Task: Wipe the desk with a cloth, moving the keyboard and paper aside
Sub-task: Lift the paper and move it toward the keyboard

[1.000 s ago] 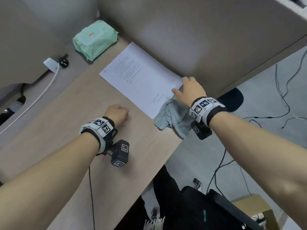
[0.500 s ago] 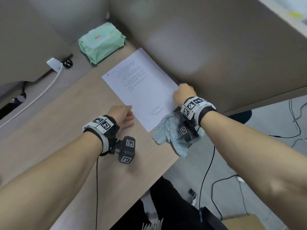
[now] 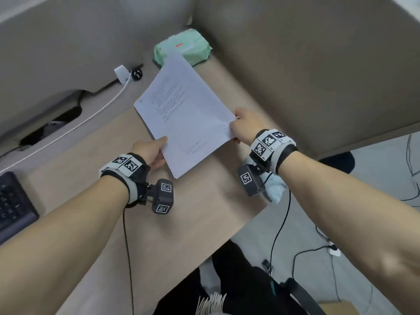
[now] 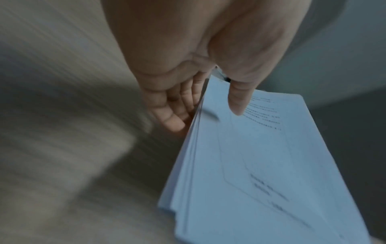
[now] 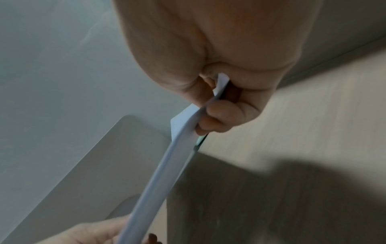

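Both hands hold the paper (image 3: 186, 117) clear of the worktop (image 3: 200, 212), probably to free that patch for wiping. The left hand (image 3: 150, 151) pinches its near-left edge, thumb on top and fingers beneath; the right hand (image 3: 245, 126) clamps the right corner. It is a thin stack, so a grip on each side keeps the sheets together and flat. The cloth (image 3: 275, 189) hangs at the worktop's edge under the right wrist. The keyboard (image 3: 13, 201) sits far left, seemingly already aside

Evenly lit from above in the head view, sharp, bowed at the edges. Dim and bluish at both wrists, smeared by motion blur. Broad soft shadow across the tabletop (image 5: 313, 189).
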{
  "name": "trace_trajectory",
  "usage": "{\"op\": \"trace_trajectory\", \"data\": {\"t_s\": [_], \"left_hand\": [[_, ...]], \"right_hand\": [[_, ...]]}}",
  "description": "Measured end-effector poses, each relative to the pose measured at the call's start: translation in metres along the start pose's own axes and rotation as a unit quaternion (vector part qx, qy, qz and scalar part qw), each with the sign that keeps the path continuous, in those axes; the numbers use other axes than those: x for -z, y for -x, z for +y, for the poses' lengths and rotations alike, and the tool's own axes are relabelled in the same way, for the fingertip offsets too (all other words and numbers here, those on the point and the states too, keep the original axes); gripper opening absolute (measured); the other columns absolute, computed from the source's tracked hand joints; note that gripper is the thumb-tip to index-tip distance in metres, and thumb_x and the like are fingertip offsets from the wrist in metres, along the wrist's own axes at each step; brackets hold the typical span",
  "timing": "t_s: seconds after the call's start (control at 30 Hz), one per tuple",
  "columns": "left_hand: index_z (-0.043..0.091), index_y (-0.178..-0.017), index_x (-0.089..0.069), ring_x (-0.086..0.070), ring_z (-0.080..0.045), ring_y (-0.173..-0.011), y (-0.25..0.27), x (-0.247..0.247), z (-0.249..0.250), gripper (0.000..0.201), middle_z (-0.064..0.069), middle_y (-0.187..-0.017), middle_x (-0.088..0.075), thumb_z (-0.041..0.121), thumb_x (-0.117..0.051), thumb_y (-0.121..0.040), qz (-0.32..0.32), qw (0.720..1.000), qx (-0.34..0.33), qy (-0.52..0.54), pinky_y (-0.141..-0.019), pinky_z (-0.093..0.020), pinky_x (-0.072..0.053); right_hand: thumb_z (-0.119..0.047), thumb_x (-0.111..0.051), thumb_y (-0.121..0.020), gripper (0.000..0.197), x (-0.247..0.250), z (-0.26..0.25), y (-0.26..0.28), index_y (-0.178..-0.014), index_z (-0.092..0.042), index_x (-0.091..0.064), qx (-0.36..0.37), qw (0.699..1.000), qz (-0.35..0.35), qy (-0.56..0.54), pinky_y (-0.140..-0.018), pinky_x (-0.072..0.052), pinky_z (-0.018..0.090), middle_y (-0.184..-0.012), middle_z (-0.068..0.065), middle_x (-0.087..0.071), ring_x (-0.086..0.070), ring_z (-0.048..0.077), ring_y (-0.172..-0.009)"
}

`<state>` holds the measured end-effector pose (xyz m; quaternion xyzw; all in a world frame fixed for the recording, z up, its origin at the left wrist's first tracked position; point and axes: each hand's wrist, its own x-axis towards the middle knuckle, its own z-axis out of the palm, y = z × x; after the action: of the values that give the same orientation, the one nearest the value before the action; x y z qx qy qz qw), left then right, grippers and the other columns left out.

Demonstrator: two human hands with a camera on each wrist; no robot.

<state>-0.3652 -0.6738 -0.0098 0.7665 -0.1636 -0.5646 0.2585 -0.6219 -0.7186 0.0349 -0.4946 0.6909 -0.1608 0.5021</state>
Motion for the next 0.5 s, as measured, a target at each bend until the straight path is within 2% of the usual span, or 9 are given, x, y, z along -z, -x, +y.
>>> {"op": "trace_trajectory", "data": {"t_s": [0.03,0.1,0.2,0.27,0.33,0.4,0.43,0.5], "left_hand": [[0.009,-0.102,-0.066,-0.071,-0.024,-0.09,0.0,0.02,-0.005,0.027,-0.008,-0.1,-0.074,0.027,-0.072,-0.084,-0.004,1.0,0.005,0.02,-0.082,-0.041,-0.058],[0.007,-0.105,-0.064,-0.07,-0.028,-0.096,0.0,0.057,-0.015,0.023,-0.01,-0.105,-0.073,0.02,-0.069,-0.086,-0.014,0.999,0.011,0.051,-0.089,-0.048,-0.056],[0.005,-0.099,-0.06,-0.067,-0.029,-0.093,-0.003,0.111,-0.036,0.009,-0.012,-0.109,-0.067,0.004,-0.058,-0.09,0.009,0.998,0.0,0.07,-0.094,-0.049,-0.052],[0.011,-0.095,-0.056,-0.062,-0.023,-0.079,-0.004,0.149,-0.051,0.013,-0.014,-0.107,-0.059,-0.001,-0.053,-0.091,0.046,0.998,-0.013,0.031,-0.087,-0.041,-0.055],[0.015,-0.086,-0.052,-0.058,-0.019,-0.071,-0.002,0.185,-0.066,0.017,-0.016,-0.106,-0.056,-0.001,-0.053,-0.091,0.098,0.995,-0.017,-0.028,-0.08,-0.037,-0.057],[0.009,-0.097,-0.055,-0.058,-0.021,-0.072,0.003,0.22,-0.082,0.011,-0.018,-0.105,-0.059,0.001,-0.053,-0.091,0.149,0.985,-0.019,-0.09,-0.082,-0.038,-0.058],[0.004,-0.102,-0.057,-0.059,-0.024,-0.076,0.003,0.237,-0.091,0.012,-0.016,-0.103,-0.06,0.002,-0.052,-0.091,0.143,0.98,-0.011,-0.137,-0.082,-0.036,-0.056],[0.002,-0.089,-0.058,-0.058,-0.027,-0.078,0.004,0.264,-0.106,0.007,-0.012,-0.091,-0.061,0.0,-0.051,-0.092,0.1,0.977,-0.013,-0.188,-0.071,-0.031,-0.052]], "right_hand": [[0.012,-0.037,-0.076,0.023,-0.015,-0.006,0.008,-0.079,-0.005,-0.052,0.007,1.0,-0.013,-0.007,-0.041,-0.037,0.027,-0.074,0.016,-0.052,-0.047,0.025,-0.053],[0.011,-0.038,-0.08,0.025,-0.043,-0.015,0.018,-0.074,-0.011,-0.049,0.024,0.999,-0.041,-0.001,-0.043,-0.042,0.029,-0.074,0.014,-0.053,-0.05,0.026,-0.055],[0.006,-0.044,-0.084,0.015,-0.091,-0.026,0.029,-0.081,-0.007,-0.052,0.072,0.99,-0.101,0.066,-0.052,-0.045,0.03,-0.081,0.011,-0.056,-0.053,0.025,-0.067],[0.0,-0.05,-0.087,0.006,-0.13,-0.032,0.035,-0.092,-0.001,-0.054,0.111,0.974,-0.141,0.135,-0.059,-0.04,0.027,-0.088,0.008,-0.057,-0.051,0.023,-0.079],[-0.006,-0.054,-0.09,0.01,-0.171,-0.038,0.042,-0.099,-0.004,-0.055,0.134,0.956,-0.181,0.186,-0.061,-0.039,0.026,-0.093,0.005,-0.057,-0.051,0.022,-0.084],[-0.004,-0.054,-0.088,0.02,-0.212,-0.043,0.049,-0.108,-0.007,-0.056,0.136,0.945,-0.215,0.207,-0.07,-0.041,0.029,-0.102,0.005,-0.06,-0.056,0.025,-0.091],[0.0,-0.053,-0.086,0.024,-0.231,-0.046,0.053,-0.108,-0.01,-0.055,0.134,0.94,-0.228,0.214,-0.072,-0.04,0.028,-0.103,0.004,-0.06,-0.057,0.026,-0.093],[0.003,-0.051,-0.085,0.026,-0.262,-0.048,0.059,-0.105,-0.014,-0.052,0.135,0.932,-0.244,0.234,-0.071,-0.04,0.028,-0.1,0.004,-0.059,-0.057,0.026,-0.091]]}}
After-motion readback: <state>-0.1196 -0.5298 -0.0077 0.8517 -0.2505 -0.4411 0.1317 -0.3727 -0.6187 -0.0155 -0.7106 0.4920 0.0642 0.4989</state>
